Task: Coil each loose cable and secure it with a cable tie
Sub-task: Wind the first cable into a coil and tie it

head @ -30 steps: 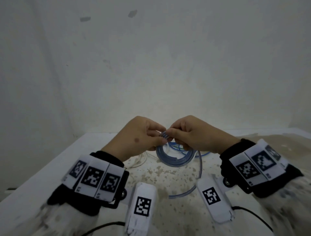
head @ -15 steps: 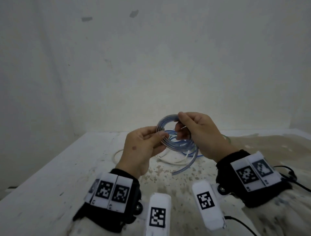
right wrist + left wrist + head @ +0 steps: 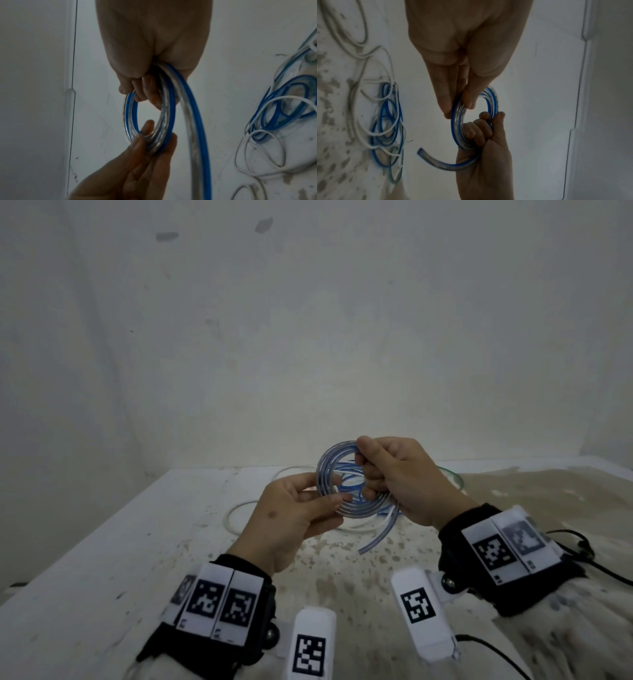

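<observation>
Held in the air above the counter [image 3: 102, 559], the clear blue-striped cable coil [image 3: 329, 474] is pinched by the left hand [image 3: 291, 518] and gripped by the right hand [image 3: 404, 477], so its untied free end [image 3: 373, 542] could spring the loops apart if either grip slackens.

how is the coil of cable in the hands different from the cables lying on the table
The held coil is wound into one tight round ring; the cables on the table lie in loose, overlapping loops. The held coil is up off the surface, pinched by the left hand and gripped by the right hand; the table cables lie untouched. The coil is one clear, blue-striped cable; the pile also has thin white ones. Neither shows a tie.
</observation>
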